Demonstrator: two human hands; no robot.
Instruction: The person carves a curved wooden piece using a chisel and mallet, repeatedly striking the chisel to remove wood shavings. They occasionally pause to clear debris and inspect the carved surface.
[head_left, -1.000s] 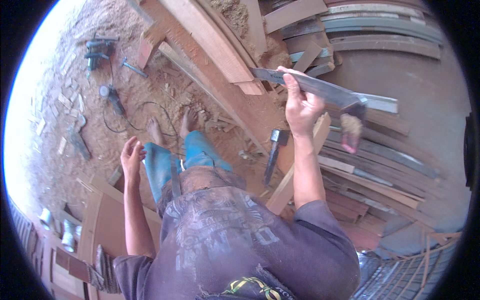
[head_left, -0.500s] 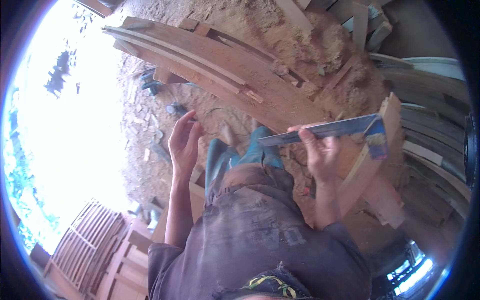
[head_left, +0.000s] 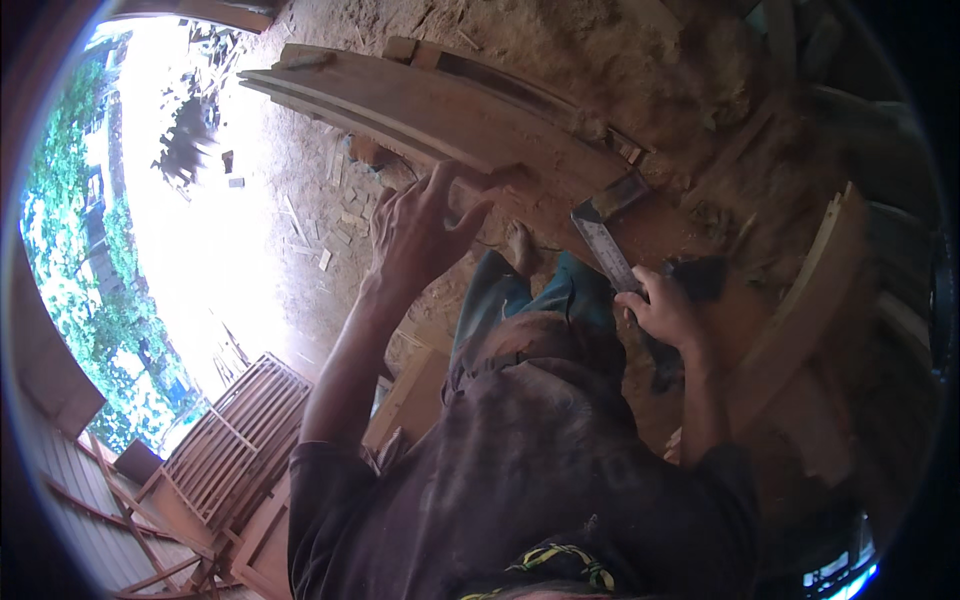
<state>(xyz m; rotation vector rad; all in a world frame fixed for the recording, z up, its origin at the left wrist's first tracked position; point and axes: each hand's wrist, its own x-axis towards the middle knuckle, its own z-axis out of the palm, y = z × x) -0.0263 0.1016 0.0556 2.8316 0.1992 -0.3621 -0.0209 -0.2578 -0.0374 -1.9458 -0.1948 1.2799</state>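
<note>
My right hand [head_left: 665, 308] grips a try square [head_left: 604, 246] by its metal blade, with the stock at the far end over the wide plank. Spread fingers and thumb show on my left hand [head_left: 420, 232], which is over the near edge of that long wooden plank [head_left: 540, 135]. A narrow wooden strip [head_left: 400, 143] runs along the plank, its end just behind my left fingers. Whether those fingertips touch the strip I cannot tell.
Sawdust and offcuts cover the ground [head_left: 640, 60]. To the right stands a wooden beam [head_left: 810, 270], with dim stacked timber behind it. A slatted wooden frame [head_left: 240, 440] leans at the lower left, beside wooden panels. My bare foot [head_left: 522, 248] is close to the plank.
The try square has swung away from the beam on the right to over the plank, its stock now pointing away from me. My left hand has moved up and right to the plank's edge.
</note>
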